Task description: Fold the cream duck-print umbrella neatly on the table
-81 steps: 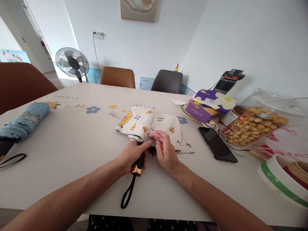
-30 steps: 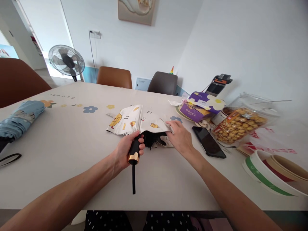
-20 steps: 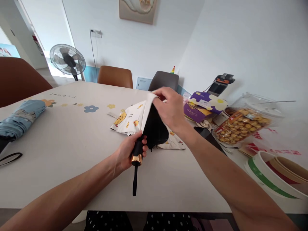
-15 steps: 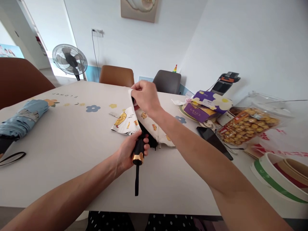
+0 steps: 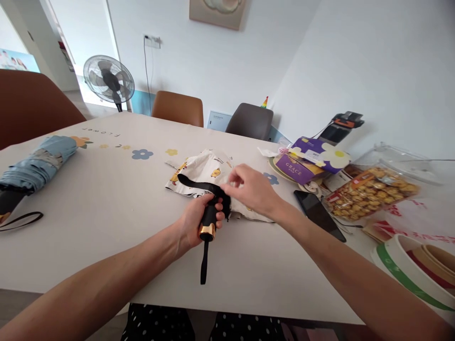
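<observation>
The left hand [image 5: 195, 217] is closed around the handle [image 5: 209, 217] of a white umbrella [image 5: 215, 171] printed with small yellow ducks. The thumb lies along the upper side of the handle, pointing to the cloth, and the other fingers wrap from beneath, so that their tips appear on the right side. The left forearm comes in from the lower left corner, low over the counter [image 5: 142, 251], and the wrist is nearly straight. Below the hand, the gold end of the handle points to the person, and a black strap [image 5: 204, 263] hangs from it.

The right hand [image 5: 251, 189] is raised just beside the umbrella, over its right part. Its fingers are bent inward with the thumb near them; I cannot tell if they pinch the cloth. The right forearm reaches in slantwise from the lower right corner.

The umbrella is at the middle of the counter, its cloth loosely spread, with one black-edged fold curving above the handle. Well apart, on the left, lies a blue umbrella [image 5: 44, 161]; on the right is a phone [image 5: 318, 214].
</observation>
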Available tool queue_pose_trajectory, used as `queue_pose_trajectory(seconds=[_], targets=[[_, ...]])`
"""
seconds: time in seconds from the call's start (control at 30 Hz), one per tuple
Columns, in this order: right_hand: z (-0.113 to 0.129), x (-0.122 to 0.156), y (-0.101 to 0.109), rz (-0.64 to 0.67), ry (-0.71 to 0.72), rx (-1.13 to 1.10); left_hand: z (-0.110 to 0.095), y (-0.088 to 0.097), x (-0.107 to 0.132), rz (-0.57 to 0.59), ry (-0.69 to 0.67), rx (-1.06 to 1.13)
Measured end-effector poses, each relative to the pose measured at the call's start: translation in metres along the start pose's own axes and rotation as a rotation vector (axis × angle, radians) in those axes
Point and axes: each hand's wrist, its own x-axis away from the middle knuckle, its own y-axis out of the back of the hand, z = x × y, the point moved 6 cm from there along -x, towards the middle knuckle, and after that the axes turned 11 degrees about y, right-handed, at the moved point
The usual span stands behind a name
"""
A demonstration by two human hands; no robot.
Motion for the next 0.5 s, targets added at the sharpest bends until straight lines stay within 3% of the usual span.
queue_pose_trajectory(seconds=[0.17, 0.27, 0.4, 0.5], targets=[[0.003, 0.028, -0.021, 0.187, 0.031, 0.202, -0.001, -0.002, 0.0, -0.006, -0.031, -0.043], [0.009, 0.021, -0.017, 0.151, 0.064, 0.232, -0.002, -0.002, -0.001, -0.015, -0.011, -0.036], [0.009, 0.004, 0.0, -0.07, -0.025, -0.051, -0.002, 0.0, -0.001, -0.019, 0.008, -0.023], [0.008, -0.008, -0.002, -0.088, -0.069, -0.364, -0.003, 0.0, 0.0, -0.005, 0.01, -0.024]])
